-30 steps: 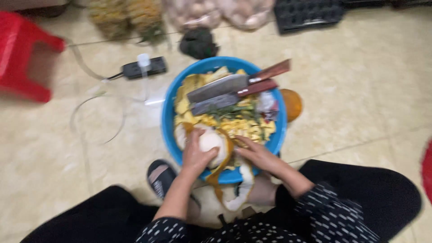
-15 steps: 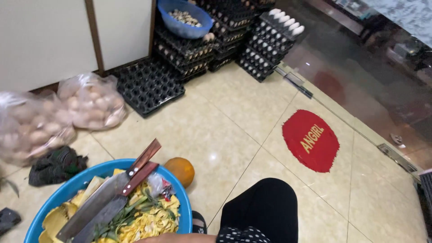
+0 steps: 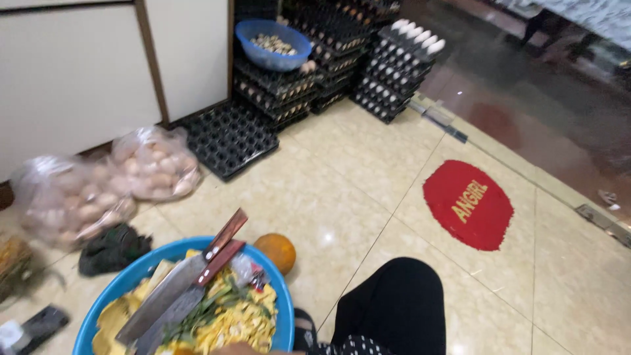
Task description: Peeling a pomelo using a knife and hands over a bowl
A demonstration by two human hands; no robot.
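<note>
Head view: looks across the tiled floor; only a sliver of skin (image 3: 246, 349) shows at the bottom edge, over the basin. I cannot tell which hand it is, nor how either hand is gripping.
Egg bags: two clear plastic bags of pale brown eggs, one (image 3: 72, 200) far left and one (image 3: 154, 164) beside it, against the white cabinet.
Dark cloth: a crumpled heap (image 3: 112, 250) between the bags and the basin.
Blue basin: round rim (image 3: 131, 273) at bottom left, filled with yellow peelings (image 3: 236, 322) and green stalks.
Cleavers: two (image 3: 177, 289) lie side by side across the peelings, with their red-brown handles pointing up and right.
Wrapper: a small clear packet with red (image 3: 246, 269), just beside the handles.
Orange fruit: one (image 3: 276, 252) on the floor, touching the basin's right rim.
Egg trays: black and empty (image 3: 230, 135) on the floor; taller stacks behind hold a blue bowl (image 3: 273, 43) and white eggs (image 3: 414, 33).
Knee: in black cloth (image 3: 394, 309), right of the basin.
Floor sign: a red oval (image 3: 468, 205) with yellow lettering, well apart to the right.
</note>
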